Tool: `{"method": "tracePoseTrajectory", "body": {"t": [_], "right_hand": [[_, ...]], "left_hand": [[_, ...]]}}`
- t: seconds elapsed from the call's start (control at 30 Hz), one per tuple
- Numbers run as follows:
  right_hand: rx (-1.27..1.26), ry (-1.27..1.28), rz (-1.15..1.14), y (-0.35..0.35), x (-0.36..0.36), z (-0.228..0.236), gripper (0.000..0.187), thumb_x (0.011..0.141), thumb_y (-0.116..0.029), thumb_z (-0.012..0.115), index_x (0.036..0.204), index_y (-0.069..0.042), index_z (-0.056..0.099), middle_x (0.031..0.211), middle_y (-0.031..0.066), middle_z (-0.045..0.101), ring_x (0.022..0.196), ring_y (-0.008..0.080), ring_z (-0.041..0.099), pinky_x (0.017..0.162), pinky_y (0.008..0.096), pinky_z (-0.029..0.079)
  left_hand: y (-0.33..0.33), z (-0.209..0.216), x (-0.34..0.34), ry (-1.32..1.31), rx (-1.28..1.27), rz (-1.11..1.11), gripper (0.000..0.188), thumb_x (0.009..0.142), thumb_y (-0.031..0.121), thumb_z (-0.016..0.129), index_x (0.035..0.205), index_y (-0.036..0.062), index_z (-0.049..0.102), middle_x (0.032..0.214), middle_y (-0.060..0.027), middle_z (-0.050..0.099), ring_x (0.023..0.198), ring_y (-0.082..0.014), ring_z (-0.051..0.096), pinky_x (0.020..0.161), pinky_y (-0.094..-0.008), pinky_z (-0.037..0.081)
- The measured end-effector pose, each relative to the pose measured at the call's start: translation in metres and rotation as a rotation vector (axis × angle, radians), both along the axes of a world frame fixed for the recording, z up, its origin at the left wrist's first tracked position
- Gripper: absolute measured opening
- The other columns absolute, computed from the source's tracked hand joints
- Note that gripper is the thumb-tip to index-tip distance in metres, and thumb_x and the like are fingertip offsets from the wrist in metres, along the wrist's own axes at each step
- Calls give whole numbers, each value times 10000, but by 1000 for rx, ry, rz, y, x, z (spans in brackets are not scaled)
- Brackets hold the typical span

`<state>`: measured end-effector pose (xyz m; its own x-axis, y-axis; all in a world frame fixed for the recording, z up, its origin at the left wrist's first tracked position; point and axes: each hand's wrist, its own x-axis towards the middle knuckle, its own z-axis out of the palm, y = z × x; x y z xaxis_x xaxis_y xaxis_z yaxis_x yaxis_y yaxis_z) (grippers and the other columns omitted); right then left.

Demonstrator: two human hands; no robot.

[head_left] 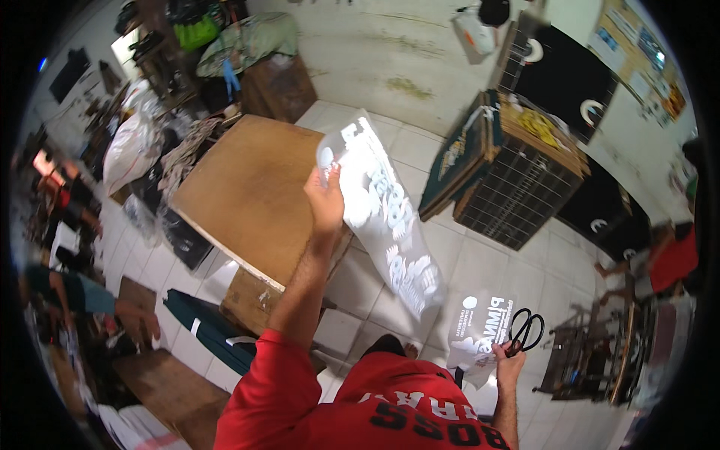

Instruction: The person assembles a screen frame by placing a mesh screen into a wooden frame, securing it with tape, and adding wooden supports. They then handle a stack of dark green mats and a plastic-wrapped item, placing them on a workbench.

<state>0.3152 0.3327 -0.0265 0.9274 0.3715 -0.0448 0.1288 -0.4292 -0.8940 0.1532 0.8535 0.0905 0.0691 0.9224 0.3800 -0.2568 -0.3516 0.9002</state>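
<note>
My left hand point(326, 196) is raised beside the brown tabletop, its thumb and fingers closed on the upper end of a long transparent film sheet point(390, 214). White printed shapes cover this film, and it hangs down slanting to the right over the floor. Lower right, my right hand point(510, 364) is closed on a pair of scissors point(528, 330); their black loop handles point up and their blades are hidden. The same hand also holds a smaller transparent film piece point(474, 322) with white print, hanging to its left. The two pieces are apart.
A wooden table point(255, 180) stands to my left, with a wooden box point(262, 304) below its front edge. Stacked boards point(517, 172) lean at the back right. Plastic bags point(135, 150) crowd the left. A metal rack point(592, 352) stands right, near another person point(671, 259).
</note>
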Motion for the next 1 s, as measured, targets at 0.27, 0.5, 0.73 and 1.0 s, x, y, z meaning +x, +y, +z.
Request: {"method": "tracePoseTrajectory", "body": {"t": [0.27,0.5,0.73,1.0], "right_hand": [[11,93,228,151,141,-9,273,806,5,771,701,-71,531,648,-25,556,579,61,487,548,248,382],[113,205,413,365,208,-8,309,792,59,791,725,-82,525,684,-40,527,611,55,483,584,239,382],[84,26,724,596,265,42,303,780,4,810,694,-69,529,665,-39,514,622,62,458,577,262,374],[135,173,1094,842,241,73,253,813,8,798,768,-43,554,727,-9,591,668,53,547,612,238,448]], "left_hand": [[196,-67,-120,-348,-75,817,298,980,76,607,1249,-48,572,1072,-126,668,928,-223,656,791,-396,564],[218,-234,-237,-477,-298,1377,317,961,94,608,1247,-41,583,1184,-167,642,1014,-302,659,846,-439,580],[138,-256,-198,-261,-638,1861,422,973,52,608,1360,-74,499,1304,-241,608,1098,-335,639,912,-445,545],[72,-229,-111,337,-729,2201,590,980,169,644,1462,-72,403,1459,-281,472,1289,-376,513,1107,-427,395]]}}
